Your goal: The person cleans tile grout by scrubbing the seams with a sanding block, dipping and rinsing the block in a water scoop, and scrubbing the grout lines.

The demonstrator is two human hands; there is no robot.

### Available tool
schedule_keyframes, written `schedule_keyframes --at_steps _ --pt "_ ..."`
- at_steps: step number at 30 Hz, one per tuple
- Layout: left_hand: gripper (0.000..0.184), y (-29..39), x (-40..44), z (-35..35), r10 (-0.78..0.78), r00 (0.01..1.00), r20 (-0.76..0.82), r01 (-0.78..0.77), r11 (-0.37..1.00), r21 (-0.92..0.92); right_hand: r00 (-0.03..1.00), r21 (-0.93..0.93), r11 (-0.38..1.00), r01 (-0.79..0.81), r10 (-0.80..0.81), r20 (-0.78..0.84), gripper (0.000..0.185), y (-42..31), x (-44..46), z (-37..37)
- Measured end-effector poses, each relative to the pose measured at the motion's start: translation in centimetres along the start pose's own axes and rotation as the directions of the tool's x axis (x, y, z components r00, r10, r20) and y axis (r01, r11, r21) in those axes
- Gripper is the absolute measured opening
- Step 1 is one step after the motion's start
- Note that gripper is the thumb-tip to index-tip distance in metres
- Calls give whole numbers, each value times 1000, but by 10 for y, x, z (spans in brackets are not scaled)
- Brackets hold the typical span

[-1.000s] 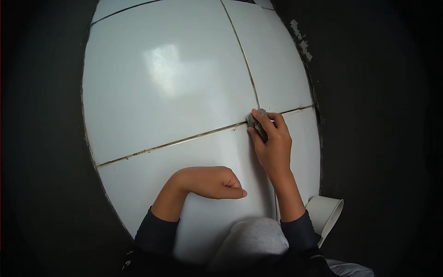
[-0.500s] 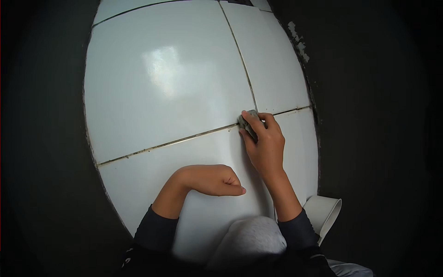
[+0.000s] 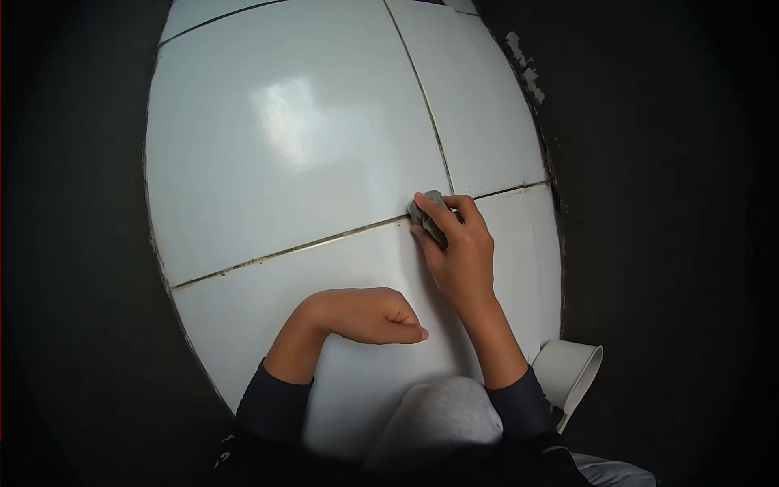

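Note:
A small grey-green pad (image 3: 428, 213), sponge-like and mottled, sits between the thumb and fingers of my right hand (image 3: 464, 247). It presses on the glossy white tiles (image 3: 260, 187), right where two joint lines meet. Part of the pad is hidden under my fingers. My left hand (image 3: 369, 316) is bent at the wrist and curled into a fist, low over the nearer tile. Its thumb tip points right, no object sticks out of it, and the inside of the fist is out of sight.
A dark joint line (image 3: 324, 240) crosses the tiles, and another (image 3: 422, 89) runs away from me. Rough dark grey surfaces (image 3: 649, 203) border both sides. A white rounded container (image 3: 568, 369) lies by my right forearm. My grey-clad knee (image 3: 446, 414) is at the bottom.
My right hand has slid slightly left along the joint with the pad. The left fist has hardly moved.

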State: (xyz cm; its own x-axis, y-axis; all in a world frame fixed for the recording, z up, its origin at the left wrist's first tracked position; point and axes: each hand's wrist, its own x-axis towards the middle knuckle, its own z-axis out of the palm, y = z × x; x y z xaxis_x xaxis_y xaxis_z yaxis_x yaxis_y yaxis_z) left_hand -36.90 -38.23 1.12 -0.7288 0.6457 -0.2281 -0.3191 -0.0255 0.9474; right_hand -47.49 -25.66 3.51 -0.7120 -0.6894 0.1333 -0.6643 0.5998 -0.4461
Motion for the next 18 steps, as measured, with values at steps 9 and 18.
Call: schedule_keyframes --at_steps 9,18 --pt "51 -1 -3 2 1 1000 -5 -2 1000 -18 1000 25 999 -27 27 -5 37 1 1 1" --pt "50 -3 0 4 -4 1000 -1 4 1000 -14 997 9 997 77 -77 5 35 -6 0 2"
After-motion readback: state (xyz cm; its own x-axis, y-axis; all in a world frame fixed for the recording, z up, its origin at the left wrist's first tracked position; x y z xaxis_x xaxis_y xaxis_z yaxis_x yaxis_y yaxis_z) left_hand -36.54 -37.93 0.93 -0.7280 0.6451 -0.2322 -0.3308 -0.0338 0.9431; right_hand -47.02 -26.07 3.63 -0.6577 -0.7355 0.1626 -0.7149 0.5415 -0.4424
